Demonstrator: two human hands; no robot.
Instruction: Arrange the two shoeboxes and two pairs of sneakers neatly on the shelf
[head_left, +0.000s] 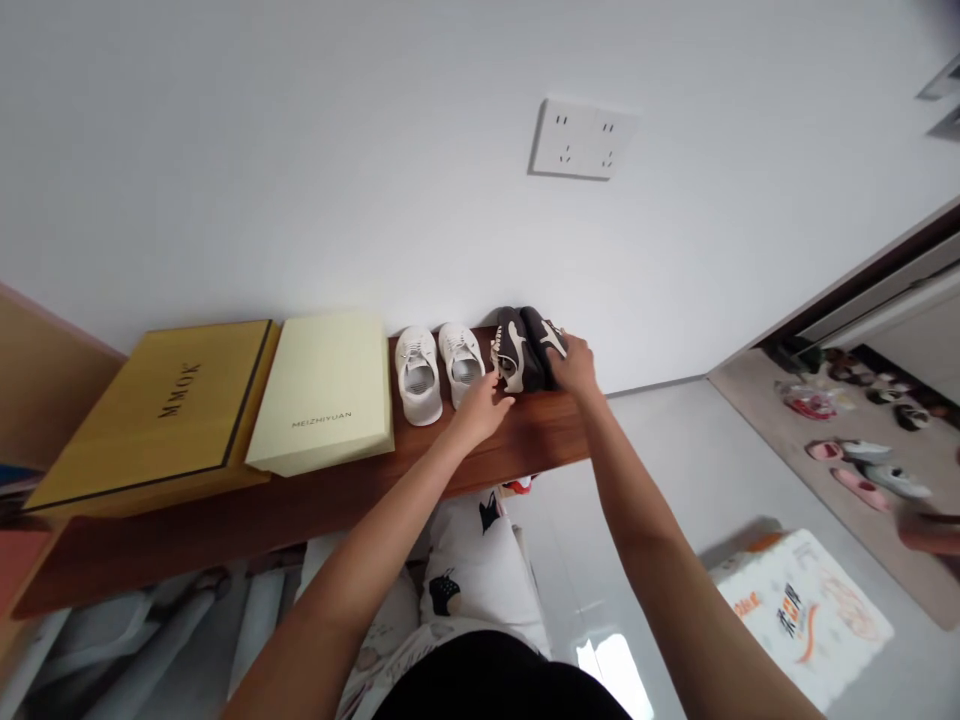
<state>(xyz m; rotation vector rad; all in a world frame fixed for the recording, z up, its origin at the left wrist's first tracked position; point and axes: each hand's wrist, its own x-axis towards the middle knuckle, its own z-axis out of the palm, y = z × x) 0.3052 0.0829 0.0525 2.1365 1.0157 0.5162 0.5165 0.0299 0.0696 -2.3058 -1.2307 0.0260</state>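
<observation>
A pair of dark brown sneakers with cream trim stands side by side at the right end of a reddish-brown wooden shelf (pixel 551 430). My left hand (pixel 484 405) holds the left brown sneaker (pixel 511 345) at its outer side and near end, thumb and fingers around that edge. On the other side, my right hand (pixel 576 365) grips the right brown sneaker (pixel 541 335), its fingers partly hidden. Left of them sit two white sneakers, the nearer one to my hand (pixel 459 350) and another (pixel 417 375) beside the boxes.
A pale yellow box (pixel 322 385) and a gold box (pixel 161 410) lie on the shelf's left part. Below are a white patterned pillow (pixel 480 560) and, on the floor, a wrapped paper pack (pixel 806 610). Several shoes lie on a mat (pixel 780 410) at right. A wall socket (pixel 585 140) is above.
</observation>
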